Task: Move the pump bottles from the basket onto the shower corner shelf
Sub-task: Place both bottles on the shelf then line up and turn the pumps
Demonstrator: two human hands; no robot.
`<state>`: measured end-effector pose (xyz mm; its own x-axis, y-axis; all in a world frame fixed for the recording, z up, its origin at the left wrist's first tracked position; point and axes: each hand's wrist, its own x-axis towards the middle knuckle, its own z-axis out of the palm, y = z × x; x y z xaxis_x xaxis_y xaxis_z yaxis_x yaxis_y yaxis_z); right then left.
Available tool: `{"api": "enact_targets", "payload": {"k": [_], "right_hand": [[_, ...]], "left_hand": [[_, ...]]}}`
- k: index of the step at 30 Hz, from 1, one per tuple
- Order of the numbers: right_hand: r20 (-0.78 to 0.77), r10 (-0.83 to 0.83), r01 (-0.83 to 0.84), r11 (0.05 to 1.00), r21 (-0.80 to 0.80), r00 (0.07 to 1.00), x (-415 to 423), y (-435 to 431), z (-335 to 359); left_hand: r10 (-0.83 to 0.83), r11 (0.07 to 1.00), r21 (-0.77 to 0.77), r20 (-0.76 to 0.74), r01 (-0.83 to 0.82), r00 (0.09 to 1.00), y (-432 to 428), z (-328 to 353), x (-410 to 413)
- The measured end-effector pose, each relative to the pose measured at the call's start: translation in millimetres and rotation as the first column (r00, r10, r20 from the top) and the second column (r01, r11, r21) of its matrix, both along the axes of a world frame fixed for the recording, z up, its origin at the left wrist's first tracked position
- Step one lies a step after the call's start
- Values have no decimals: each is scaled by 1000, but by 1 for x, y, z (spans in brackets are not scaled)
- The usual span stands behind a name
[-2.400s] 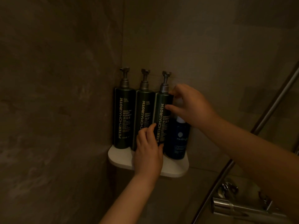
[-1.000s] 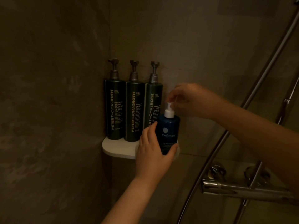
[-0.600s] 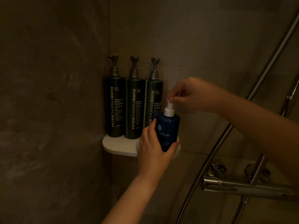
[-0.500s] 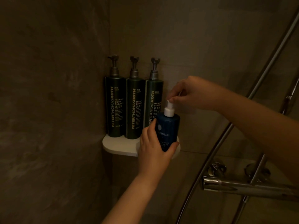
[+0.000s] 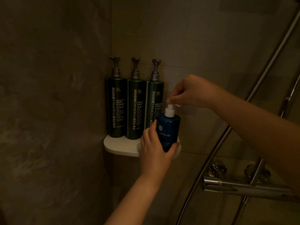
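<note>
Three tall dark green pump bottles (image 5: 136,108) stand in a row at the back of the white corner shelf (image 5: 121,146). In front of the rightmost one stands a shorter blue pump bottle (image 5: 169,129) with a white pump, at the shelf's right front edge. My left hand (image 5: 155,146) wraps around the blue bottle's lower body. My right hand (image 5: 191,91) pinches the white pump head from above. No basket is in view.
Dark tiled walls meet in the corner behind the shelf. A chrome shower mixer bar (image 5: 243,186) sits at the lower right. A metal shower hose (image 5: 215,146) and a slanted rail (image 5: 272,59) run along the right side, close under my right forearm.
The blue bottle came forward from behind the third green bottle to the shelf's front right. My left hand took hold of its body; my right hand moved onto its pump head.
</note>
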<state>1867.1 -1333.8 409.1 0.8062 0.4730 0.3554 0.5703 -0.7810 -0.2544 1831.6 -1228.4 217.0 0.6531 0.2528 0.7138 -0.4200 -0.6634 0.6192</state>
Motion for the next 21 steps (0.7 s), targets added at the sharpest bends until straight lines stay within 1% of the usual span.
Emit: {"api": "enact_targets", "payload": {"k": [2,4,7,9,13,15,21], "right_hand": [[-5,53,-53,998,39,999,0,-4,-1],[-11,140,-139,989,55,990,-1,-11,0],[-42,250,-251,968,-3,967,-2,-22,5],[-82,287,-291,956,-35,954,-2,-27,6],[-96,295,-299,954,-30,951,-3,-29,2],[-81,293,-296,955,-23,953,-4,-29,2],[-9,251,-251,965,-76,968,-3,-28,0]], "left_hand": [[-5,1000,-1,-1,5,1000,0,0,0],[-5,1000,3,-2,5,1000,0,0,-1],[-6,1000,7,-7,6,1000,0,1,-1],[-8,1000,7,-8,8,1000,0,1,-1],[-9,1000,10,-5,10,1000,0,1,-2],[-8,1000,12,-7,8,1000,0,1,-2],[2,1000,10,-9,-2,1000,-1,2,-2]]}}
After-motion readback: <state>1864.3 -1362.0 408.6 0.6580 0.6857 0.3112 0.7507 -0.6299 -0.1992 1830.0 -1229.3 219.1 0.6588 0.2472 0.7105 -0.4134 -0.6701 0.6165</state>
